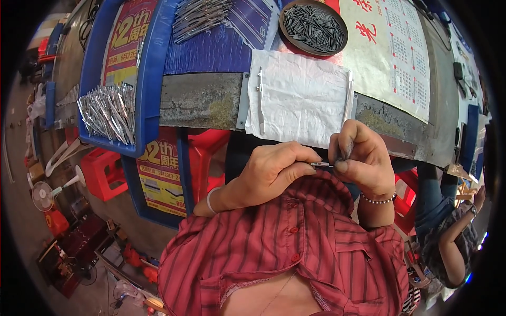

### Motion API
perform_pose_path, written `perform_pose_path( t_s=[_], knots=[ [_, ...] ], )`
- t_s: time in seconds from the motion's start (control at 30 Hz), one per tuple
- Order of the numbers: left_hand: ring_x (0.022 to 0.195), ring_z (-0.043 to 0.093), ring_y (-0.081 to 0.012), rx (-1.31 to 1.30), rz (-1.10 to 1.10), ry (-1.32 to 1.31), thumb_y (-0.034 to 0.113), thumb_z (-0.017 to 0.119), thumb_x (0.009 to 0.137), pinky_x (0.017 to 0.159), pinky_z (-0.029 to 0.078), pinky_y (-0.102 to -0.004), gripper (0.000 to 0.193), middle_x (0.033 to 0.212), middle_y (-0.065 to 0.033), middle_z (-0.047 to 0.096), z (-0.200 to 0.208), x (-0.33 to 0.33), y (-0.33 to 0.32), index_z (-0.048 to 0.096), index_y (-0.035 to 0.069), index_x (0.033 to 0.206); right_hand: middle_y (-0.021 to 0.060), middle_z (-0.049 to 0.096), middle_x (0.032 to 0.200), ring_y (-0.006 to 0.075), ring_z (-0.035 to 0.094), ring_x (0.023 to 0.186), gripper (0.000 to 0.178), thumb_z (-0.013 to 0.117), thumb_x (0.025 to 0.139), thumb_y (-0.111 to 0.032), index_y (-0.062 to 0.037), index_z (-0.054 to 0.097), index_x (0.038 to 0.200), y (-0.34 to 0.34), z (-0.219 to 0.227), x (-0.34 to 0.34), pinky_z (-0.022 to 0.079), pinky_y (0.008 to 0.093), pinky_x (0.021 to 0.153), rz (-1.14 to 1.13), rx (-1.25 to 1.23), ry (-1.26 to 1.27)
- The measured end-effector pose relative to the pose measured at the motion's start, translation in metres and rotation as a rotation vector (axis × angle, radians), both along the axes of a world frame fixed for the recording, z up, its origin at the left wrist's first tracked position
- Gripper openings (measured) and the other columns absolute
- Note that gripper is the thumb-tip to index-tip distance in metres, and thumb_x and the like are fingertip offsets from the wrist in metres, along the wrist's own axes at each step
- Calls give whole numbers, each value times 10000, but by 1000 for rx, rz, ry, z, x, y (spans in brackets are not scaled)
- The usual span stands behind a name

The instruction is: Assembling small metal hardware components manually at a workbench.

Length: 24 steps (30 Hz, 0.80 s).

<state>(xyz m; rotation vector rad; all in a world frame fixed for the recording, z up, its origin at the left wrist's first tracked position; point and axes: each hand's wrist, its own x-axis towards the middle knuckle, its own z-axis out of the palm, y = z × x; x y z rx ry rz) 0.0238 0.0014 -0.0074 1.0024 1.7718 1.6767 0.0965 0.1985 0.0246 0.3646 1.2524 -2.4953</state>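
Both hands meet above the desk (200,100) edge: the left hand (269,174) pinches a thin silver metal pin (320,164), while the right hand (361,158) grips its other end, below the white crumpled paper sheet (300,100).

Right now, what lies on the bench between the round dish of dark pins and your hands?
In the head view, a crumpled white sheet lies between the round dish and both hands, left and right.

Wearing a red striped button-up shirt (295,242) with red buttons, a pale band on the left wrist (211,199), beaded bracelet on the right (377,200).
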Motion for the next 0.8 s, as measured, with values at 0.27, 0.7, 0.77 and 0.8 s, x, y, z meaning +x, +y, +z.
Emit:
perform_pose_path(
  t_s=[0.27,0.7,0.77,0.8],
  knots=[
    [693,639,-188,7,1,12,29,655,806,597,483,-269,141,826,-92,646,-2,-1,0,615,6,939,21,491,781,71,438,723,194,568,750,47,-48,432,849,-2,0,0,348,192,637,-26,-1,18],
    [690,626,-222,-13,-31,1,23,641,810,598,471,-292,132,820,-99,624,2,-6,-1,601,4,934,14,486,790,67,445,726,191,573,736,38,-50,439,839,-3,0,-4,353,191,635,-57,18,-10],
    [689,624,-227,-7,-29,8,25,646,805,597,472,-295,137,817,-99,622,0,-6,-1,601,6,932,13,486,791,67,444,727,189,572,736,38,-51,439,837,-3,0,-5,354,193,637,-47,11,-16],
    [688,623,-232,0,-28,16,26,651,799,597,473,-298,141,815,-99,620,-1,-6,-1,601,9,930,13,484,790,70,446,730,185,559,731,45,-50,439,833,-3,-1,-5,357,196,640,-31,31,-5]
  ],
)
